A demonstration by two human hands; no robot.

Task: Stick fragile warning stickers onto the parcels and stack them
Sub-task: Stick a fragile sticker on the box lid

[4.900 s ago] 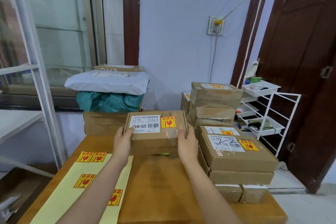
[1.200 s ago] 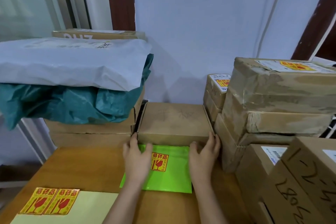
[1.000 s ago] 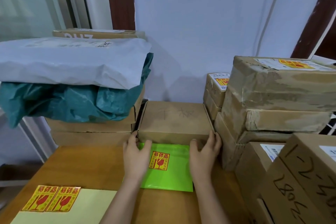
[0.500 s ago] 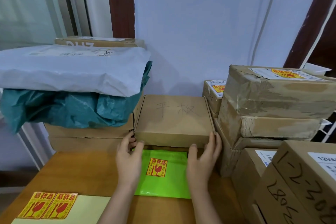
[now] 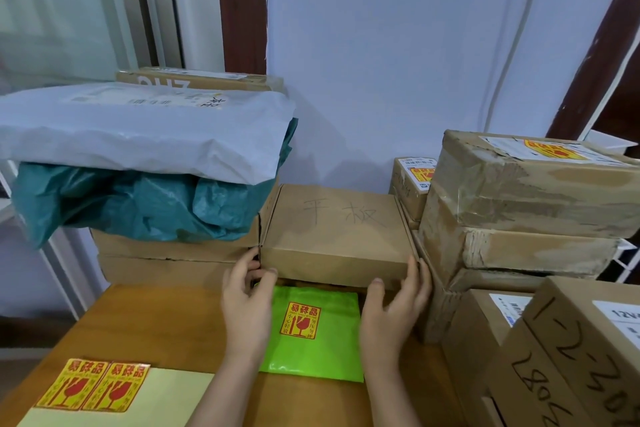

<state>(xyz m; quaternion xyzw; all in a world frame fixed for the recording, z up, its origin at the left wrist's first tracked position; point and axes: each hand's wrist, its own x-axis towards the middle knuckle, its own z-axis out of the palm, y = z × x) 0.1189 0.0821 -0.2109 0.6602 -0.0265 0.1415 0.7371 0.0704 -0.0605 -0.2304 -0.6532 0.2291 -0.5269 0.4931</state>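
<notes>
A flat brown box [image 5: 336, 229] with handwriting on its lid sits at the back of the wooden table [image 5: 166, 319], between two parcel stacks. My left hand [image 5: 247, 302] grips its near left corner and my right hand [image 5: 391, 308] grips its near right corner, thumbs under the front edge. The near edge is raised, leaving a dark gap below. Under and in front of it lies a green mailer [image 5: 311, 354] bearing a fragile sticker [image 5: 304, 320]. A pale backing sheet [image 5: 156, 402] at the bottom left carries two fragile stickers [image 5: 91, 386].
On the left, a white mailer [image 5: 138, 128] and a teal bag [image 5: 138, 204] lie on stacked cartons [image 5: 166, 253]. On the right stand taped boxes with stickers [image 5: 533, 191] and nearer boxes with marker writing [image 5: 568, 357]. The wall is right behind.
My hands moved from the green mailer to the brown box's near corners. The box's front edge has lifted off the mailer. The view has tilted up slightly.
</notes>
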